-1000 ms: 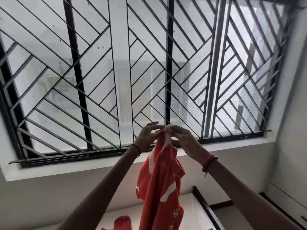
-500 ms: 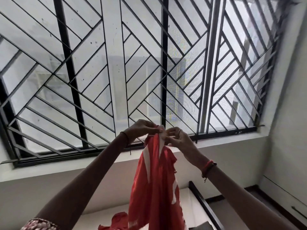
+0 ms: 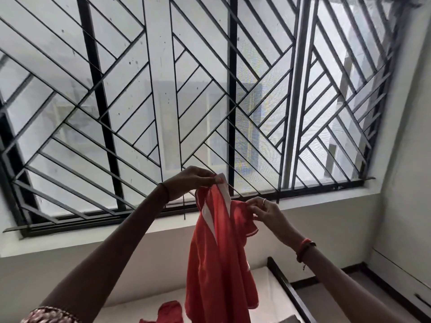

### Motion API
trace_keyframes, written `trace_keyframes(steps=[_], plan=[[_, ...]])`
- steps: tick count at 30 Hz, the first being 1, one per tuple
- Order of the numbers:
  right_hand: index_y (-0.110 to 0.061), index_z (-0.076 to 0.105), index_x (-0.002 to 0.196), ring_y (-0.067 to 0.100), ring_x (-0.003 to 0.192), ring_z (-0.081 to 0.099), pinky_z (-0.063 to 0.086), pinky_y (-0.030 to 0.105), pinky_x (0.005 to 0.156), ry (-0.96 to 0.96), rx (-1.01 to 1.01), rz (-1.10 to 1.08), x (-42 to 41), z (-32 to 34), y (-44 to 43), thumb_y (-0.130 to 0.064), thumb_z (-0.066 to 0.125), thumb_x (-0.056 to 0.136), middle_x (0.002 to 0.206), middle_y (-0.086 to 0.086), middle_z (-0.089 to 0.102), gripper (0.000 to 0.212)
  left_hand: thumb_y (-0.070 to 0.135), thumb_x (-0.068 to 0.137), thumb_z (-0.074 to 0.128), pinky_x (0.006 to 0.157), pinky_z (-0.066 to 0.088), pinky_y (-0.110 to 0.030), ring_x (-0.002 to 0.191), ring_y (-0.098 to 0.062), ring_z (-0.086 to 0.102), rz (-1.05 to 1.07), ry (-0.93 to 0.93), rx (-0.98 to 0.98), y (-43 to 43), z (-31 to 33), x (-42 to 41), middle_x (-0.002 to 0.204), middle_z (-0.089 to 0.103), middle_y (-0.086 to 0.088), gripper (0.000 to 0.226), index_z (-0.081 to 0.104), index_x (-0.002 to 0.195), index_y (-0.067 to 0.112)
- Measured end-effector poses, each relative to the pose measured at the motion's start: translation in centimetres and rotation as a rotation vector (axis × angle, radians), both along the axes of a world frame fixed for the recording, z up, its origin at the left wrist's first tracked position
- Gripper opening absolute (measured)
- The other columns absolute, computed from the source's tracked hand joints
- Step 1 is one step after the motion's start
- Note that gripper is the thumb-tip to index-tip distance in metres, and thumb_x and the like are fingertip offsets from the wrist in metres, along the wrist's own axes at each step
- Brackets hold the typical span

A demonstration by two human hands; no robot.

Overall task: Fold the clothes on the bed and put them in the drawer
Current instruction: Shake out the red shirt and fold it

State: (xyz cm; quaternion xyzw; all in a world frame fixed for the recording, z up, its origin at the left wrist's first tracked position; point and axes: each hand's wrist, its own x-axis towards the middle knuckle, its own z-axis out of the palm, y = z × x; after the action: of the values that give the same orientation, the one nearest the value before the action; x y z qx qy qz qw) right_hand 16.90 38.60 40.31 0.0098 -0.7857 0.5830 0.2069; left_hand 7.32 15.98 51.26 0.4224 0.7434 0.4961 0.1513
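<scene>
Up high, the left hand (image 3: 193, 180) is seen closed in a pinch: a white-edged corner of the red shirt (image 3: 219, 252) is gripped between thumb and fingertips. Lower and to the right, the right hand (image 3: 268, 213) is closed in a pinch as well, with a red fold of the same shirt caught between thumb and forefinger and the other fingers loosely curled behind. A ring (image 3: 264, 201) is worn on that hand, and a red thread band (image 3: 305, 247) is tied round its wrist. A thin dark band (image 3: 166, 190) is seen on the left wrist, and a patterned sleeve (image 3: 46, 314) shows at the bottom left corner.

The shirt is held up between both raised arms and hangs freely, bunched in long folds, with a white stripe running slantwise down its upper part. Its lower end is cut off by the bottom edge of the picture, so it cannot be told whether the bed (image 3: 268, 299) below is touched. A second red cloth (image 3: 170, 312) is lying crumpled on the white bed, just left of the hanging shirt. The bed's right side is bounded by a dark frame (image 3: 289, 292).

Behind the hands, a wide window is covered by a black grille (image 3: 163, 89) of slanted bars, above a pale sill (image 3: 70, 238) and a plain wall (image 3: 140, 264). At the far right, a white panel (image 3: 396, 271) with a dark handle (image 3: 422, 300) is seen; whether it is a drawer cannot be told.
</scene>
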Motion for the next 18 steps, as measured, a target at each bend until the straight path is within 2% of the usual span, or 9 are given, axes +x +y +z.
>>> trace_keyframes(steps=[3, 6, 9, 12, 15, 18], plan=[[-0.014, 0.064, 0.084, -0.005, 0.062, 0.055, 0.044, 0.015, 0.064, 0.06, 0.033, -0.06, -0.1, 0.8, 0.5, 0.004, 0.055, 0.09, 0.074, 0.0, 0.062, 0.021, 0.012, 0.091, 0.057, 0.067, 0.047, -0.017, 0.073, -0.007, 0.058, -0.005, -0.049, -0.024, -0.4, 0.1, -0.2, 0.081, 0.065, -0.004, 0.029, 0.064, 0.102, -0.013], [-0.011, 0.067, 0.083, -0.004, 0.064, 0.058, 0.045, 0.013, 0.066, 0.078, 0.081, -0.014, 0.2, 2.4, 0.6, 0.003, 0.064, 0.084, 0.073, -0.003, 0.066, 0.015, 0.011, 0.091, 0.057, 0.067, 0.048, -0.013, 0.073, -0.001, 0.06, 0.03, -0.089, -0.019, -0.6, 0.0, -0.3, 0.084, 0.066, 0.0, 0.024, 0.066, 0.105, -0.008], [-0.002, 0.07, 0.093, -0.001, 0.072, 0.062, 0.048, 0.01, 0.072, 0.043, 0.165, 0.097, 0.7, 4.3, 1.0, 0.005, 0.066, 0.082, 0.081, 0.004, 0.07, 0.013, 0.017, 0.088, 0.062, 0.074, 0.047, -0.017, 0.083, -0.006, 0.059, 0.08, -0.109, 0.01, -1.0, -0.3, -0.6, 0.092, 0.065, -0.002, 0.018, 0.072, 0.098, 0.006], [-0.003, 0.07, 0.099, -0.004, 0.073, 0.063, 0.049, 0.01, 0.074, -0.002, 0.299, 0.154, 0.9, 5.7, 1.7, 0.009, 0.063, 0.083, 0.081, 0.0, 0.07, 0.021, 0.019, 0.086, 0.064, 0.079, 0.044, -0.023, 0.093, -0.016, 0.054, 0.134, -0.135, 0.066, -1.1, -0.8, -0.7, 0.101, 0.06, -0.012, 0.03, 0.067, 0.105, -0.004], [-0.023, 0.071, 0.086, -0.005, 0.073, 0.062, 0.047, 0.011, 0.074, 0.137, 0.589, 0.022, 0.6, 6.4, 1.8, 0.006, 0.067, 0.079, 0.078, -0.008, 0.068, 0.03, 0.019, 0.086, 0.064, 0.079, 0.043, -0.024, 0.092, -0.015, 0.053, 0.162, -0.152, 0.106, -0.6, -1.4, -0.5, 0.099, 0.059, -0.012, 0.037, 0.064, 0.109, -0.009], [-0.012, 0.073, 0.08, 0.004, 0.075, 0.058, 0.044, 0.013, 0.071, 0.388, 0.73, -0.067, 0.2, 6.5, 1.3, -0.004, 0.068, 0.073, 0.081, -0.002, 0.059, 0.012, 0.022, 0.087, 0.064, 0.071, 0.046, -0.015, 0.078, -0.004, 0.057, 0.164, -0.151, 0.11, 0.5, -1.3, 0.1, 0.086, 0.061, -0.002, 0.033, 0.067, 0.103, -0.007]])
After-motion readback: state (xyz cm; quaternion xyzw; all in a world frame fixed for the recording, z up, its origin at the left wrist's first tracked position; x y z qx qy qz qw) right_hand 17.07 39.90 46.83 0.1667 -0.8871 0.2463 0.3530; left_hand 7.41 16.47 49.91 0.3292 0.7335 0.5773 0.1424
